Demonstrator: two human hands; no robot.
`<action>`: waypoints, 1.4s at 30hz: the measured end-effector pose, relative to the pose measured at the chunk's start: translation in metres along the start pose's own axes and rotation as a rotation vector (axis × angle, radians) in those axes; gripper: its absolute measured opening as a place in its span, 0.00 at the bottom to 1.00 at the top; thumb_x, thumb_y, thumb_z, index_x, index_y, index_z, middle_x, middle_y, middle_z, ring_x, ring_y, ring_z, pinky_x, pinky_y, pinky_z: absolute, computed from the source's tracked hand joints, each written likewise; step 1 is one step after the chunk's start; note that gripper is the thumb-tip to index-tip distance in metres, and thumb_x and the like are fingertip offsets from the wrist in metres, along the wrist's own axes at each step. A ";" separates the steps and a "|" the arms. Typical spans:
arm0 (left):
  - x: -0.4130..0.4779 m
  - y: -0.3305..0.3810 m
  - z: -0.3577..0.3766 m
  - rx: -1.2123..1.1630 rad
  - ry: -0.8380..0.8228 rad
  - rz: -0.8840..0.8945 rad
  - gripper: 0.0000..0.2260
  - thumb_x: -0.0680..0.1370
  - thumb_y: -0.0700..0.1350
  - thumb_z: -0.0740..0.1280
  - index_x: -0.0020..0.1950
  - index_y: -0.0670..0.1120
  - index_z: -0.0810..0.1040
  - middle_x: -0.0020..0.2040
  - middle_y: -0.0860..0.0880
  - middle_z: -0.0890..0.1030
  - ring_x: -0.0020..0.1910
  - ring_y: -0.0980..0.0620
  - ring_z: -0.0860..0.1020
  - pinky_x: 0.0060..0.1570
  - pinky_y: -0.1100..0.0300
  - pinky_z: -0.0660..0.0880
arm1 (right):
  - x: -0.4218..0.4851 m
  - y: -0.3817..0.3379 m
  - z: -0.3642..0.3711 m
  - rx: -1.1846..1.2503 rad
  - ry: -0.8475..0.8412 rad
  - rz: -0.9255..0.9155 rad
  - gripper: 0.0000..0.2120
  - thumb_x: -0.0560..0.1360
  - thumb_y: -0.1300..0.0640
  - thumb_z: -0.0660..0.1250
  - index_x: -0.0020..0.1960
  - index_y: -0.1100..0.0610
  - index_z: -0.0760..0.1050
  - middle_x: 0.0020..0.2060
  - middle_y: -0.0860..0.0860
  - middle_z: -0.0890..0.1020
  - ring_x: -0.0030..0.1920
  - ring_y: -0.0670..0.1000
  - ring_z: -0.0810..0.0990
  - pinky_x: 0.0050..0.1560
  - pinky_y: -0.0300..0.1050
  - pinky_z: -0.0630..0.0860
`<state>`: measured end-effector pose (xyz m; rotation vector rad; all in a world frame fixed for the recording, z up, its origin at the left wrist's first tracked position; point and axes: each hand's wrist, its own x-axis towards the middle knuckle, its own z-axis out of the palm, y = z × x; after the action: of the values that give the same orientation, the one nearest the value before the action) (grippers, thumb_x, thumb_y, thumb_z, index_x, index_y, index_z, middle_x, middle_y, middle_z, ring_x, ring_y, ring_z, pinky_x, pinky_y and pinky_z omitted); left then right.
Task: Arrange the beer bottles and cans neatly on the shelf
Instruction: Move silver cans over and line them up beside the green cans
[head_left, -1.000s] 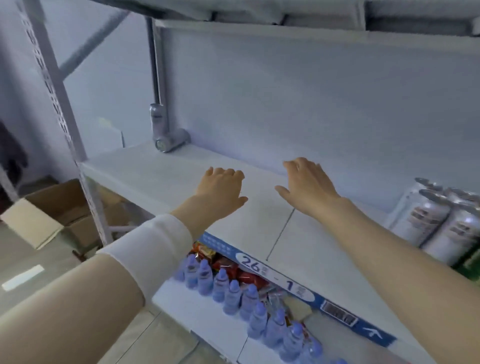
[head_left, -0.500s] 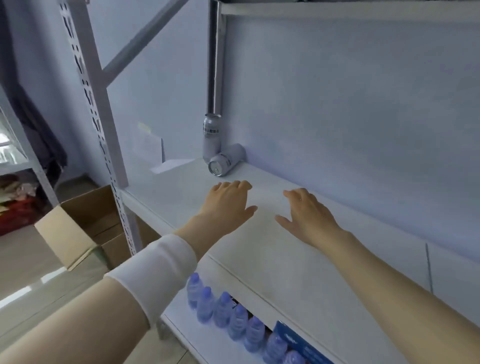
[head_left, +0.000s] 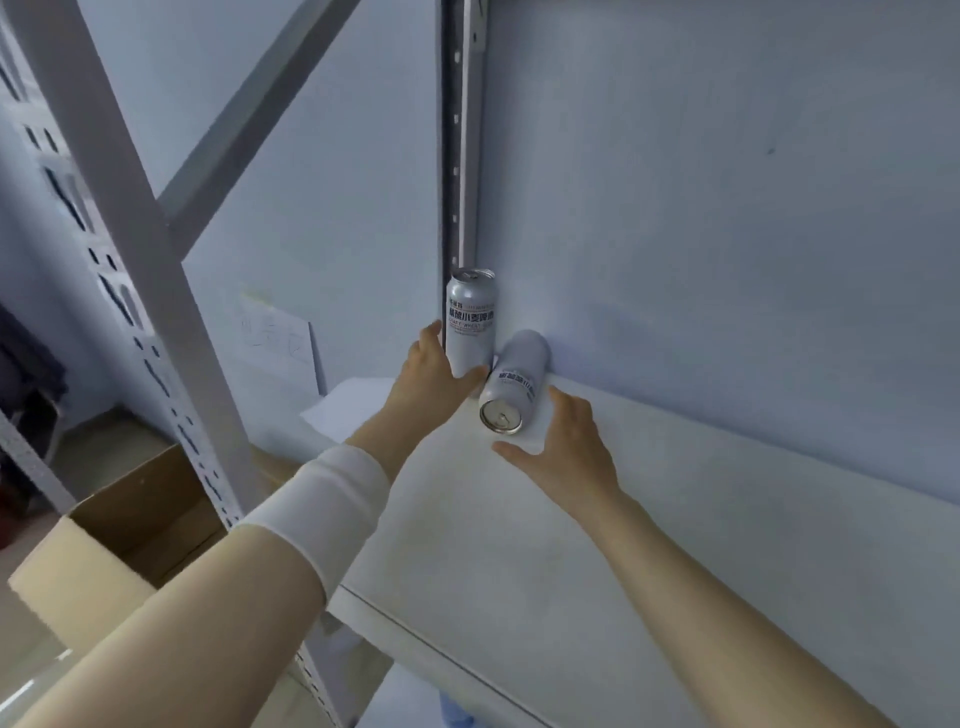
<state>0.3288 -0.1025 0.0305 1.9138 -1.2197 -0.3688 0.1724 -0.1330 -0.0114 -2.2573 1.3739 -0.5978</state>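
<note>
Head view: the job looks barely started. Two silver cans sit in the shelf's (head_left: 675, 519) far left corner, near the middle of the picture. The upright can (head_left: 470, 322) stands against the corner post. The lying can (head_left: 514, 387) rests on its side at the upright one's 4 o'clock, touching its base, with its top end facing the camera. No bottles show, and the long board running off toward 4 o'clock carries nothing visible, so nearly all the arranging is left.

The left hand (head_left: 428, 376) comes in from 8 o'clock and wraps the upright can's lower part, thumb across the front, fingers up its left side. The right hand (head_left: 563, 447) is spread open at the lying can's 5 o'clock, fingers just beside its flank, gripping nothing.

A cardboard box (head_left: 119, 530) sits on the floor at 8 o'clock.

Half a second earlier both hands hovered flat and open over the board, well short of the cans. Now they have reached them.
</note>
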 end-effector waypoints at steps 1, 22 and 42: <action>0.015 -0.004 -0.001 -0.049 -0.015 0.012 0.38 0.73 0.49 0.68 0.75 0.43 0.50 0.73 0.42 0.61 0.73 0.46 0.61 0.69 0.51 0.62 | 0.009 -0.006 0.011 0.018 0.041 0.037 0.43 0.65 0.39 0.71 0.71 0.55 0.56 0.68 0.54 0.63 0.68 0.55 0.64 0.59 0.49 0.69; 0.073 -0.014 0.017 -0.388 -0.051 0.055 0.32 0.65 0.47 0.77 0.64 0.47 0.66 0.56 0.52 0.76 0.53 0.51 0.75 0.50 0.58 0.71 | 0.025 -0.018 -0.012 0.161 0.413 0.122 0.29 0.61 0.53 0.76 0.61 0.54 0.74 0.54 0.50 0.80 0.54 0.51 0.77 0.50 0.36 0.70; 0.002 0.010 0.012 -0.409 -0.229 0.168 0.27 0.65 0.47 0.77 0.60 0.48 0.70 0.51 0.54 0.78 0.50 0.54 0.78 0.46 0.63 0.73 | -0.026 0.034 -0.035 0.494 0.175 0.251 0.33 0.60 0.59 0.79 0.59 0.50 0.66 0.55 0.45 0.77 0.60 0.49 0.75 0.61 0.47 0.73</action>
<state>0.3165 -0.1117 0.0309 1.4385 -1.3232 -0.7039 0.1177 -0.1286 -0.0054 -1.6482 1.3774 -0.9434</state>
